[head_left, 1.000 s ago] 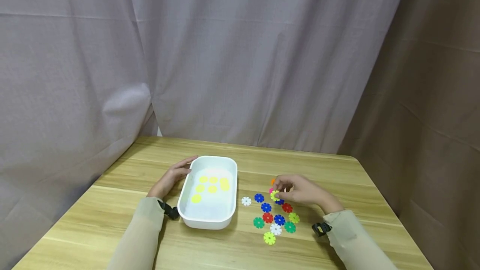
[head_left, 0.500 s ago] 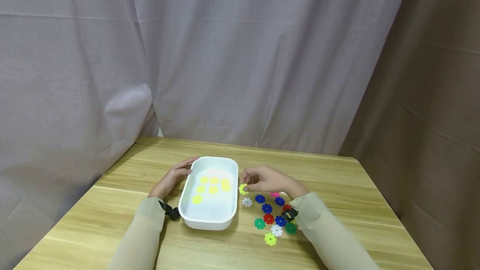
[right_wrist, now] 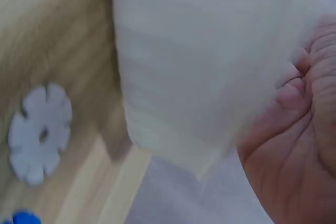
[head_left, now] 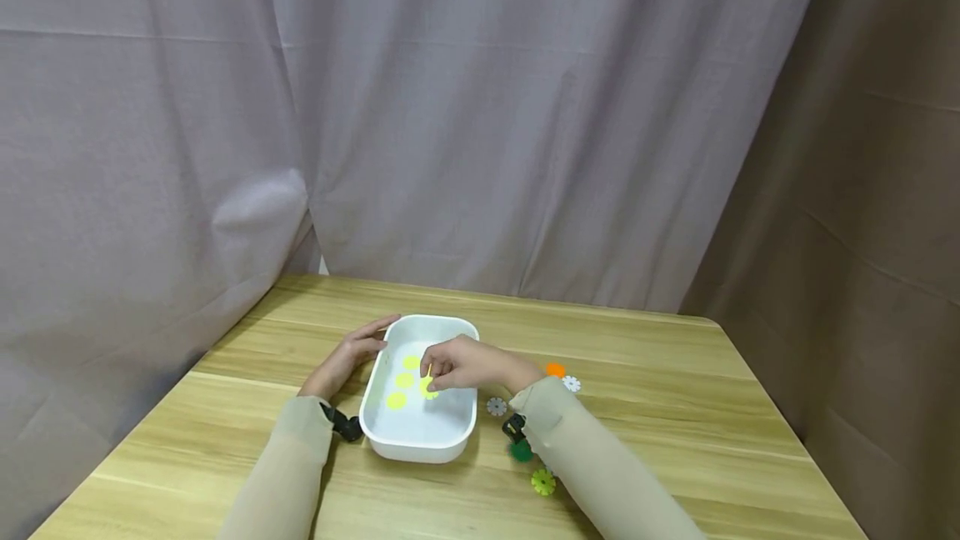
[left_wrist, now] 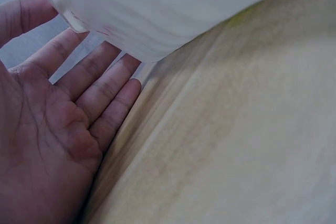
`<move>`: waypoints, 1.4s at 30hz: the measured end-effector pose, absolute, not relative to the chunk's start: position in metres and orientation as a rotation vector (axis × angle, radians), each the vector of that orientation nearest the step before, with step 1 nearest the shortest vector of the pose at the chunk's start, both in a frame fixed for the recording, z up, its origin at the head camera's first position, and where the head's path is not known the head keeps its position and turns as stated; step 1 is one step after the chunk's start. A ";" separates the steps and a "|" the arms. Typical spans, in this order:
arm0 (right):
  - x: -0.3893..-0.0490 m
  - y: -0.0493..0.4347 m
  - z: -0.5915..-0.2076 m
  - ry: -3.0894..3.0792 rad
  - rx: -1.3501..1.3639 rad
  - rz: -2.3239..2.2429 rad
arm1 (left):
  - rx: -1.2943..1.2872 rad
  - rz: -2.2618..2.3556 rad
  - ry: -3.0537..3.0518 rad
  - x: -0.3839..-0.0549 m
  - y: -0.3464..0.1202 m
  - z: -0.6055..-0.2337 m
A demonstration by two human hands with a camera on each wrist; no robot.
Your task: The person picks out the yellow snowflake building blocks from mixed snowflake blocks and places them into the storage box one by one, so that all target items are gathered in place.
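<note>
A white plastic tray [head_left: 378,442] with a raised rim stands on the wooden table. My left hand [head_left: 347,361] rests against its left side, fingers nearly straight; in the left wrist view those fingers [left_wrist: 97,72] reach along the tray's outer wall [left_wrist: 142,9]. Above the tray's inside, my right hand [head_left: 468,362] pinches a yellow notched plastic disc [head_left: 428,390] between thumb and fingers. Several yellow discs [head_left: 397,401] lie flat on the tray floor, some hidden behind the right hand. The right wrist view shows the palm [right_wrist: 286,150] beyond the tray wall, with the disc hidden.
Right of the tray, loose discs lie on the table [head_left: 637,373]: a white disc [head_left: 497,406], an orange disc [head_left: 555,370], a green disc [head_left: 521,451] and a yellow-green disc [head_left: 543,482]. The right sleeve [head_left: 592,448] covers others. Grey curtains [head_left: 480,123] hang behind.
My right hand has carried the yellow disc leftward from the loose discs, past the tray's right rim, to over the tray's inside. The left hand has stayed at the tray's left side.
</note>
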State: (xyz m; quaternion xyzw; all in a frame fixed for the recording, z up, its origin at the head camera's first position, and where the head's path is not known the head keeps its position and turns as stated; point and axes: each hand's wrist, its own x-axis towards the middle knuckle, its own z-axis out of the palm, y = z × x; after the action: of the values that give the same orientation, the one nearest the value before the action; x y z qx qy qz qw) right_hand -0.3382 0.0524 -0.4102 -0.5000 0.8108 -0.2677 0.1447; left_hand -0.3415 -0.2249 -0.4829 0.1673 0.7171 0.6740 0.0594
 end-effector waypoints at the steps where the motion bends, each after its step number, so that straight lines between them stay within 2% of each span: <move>1: -0.339 0.049 -0.413 2.336 -1.425 -0.751 | 0.500 2.046 2.166 -0.342 -0.225 -0.483; 9: -0.346 0.034 -0.427 2.396 -1.445 -0.631 | 0.505 2.048 2.172 -0.343 -0.224 -0.484; 20: -0.343 0.031 -0.427 2.498 -1.436 -0.495 | 0.476 2.043 2.181 -0.342 -0.226 -0.485; 42: -0.341 0.035 -0.430 2.470 -1.520 -0.669 | 0.475 2.030 2.185 -0.343 -0.226 -0.485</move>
State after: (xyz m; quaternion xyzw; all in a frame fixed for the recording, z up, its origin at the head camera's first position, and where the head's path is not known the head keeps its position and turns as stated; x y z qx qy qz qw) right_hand -0.3411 0.0354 -0.4304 -0.5089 0.8270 -0.2241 0.0826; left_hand -0.3429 -0.2256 -0.4845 0.1570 0.7223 0.6708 0.0607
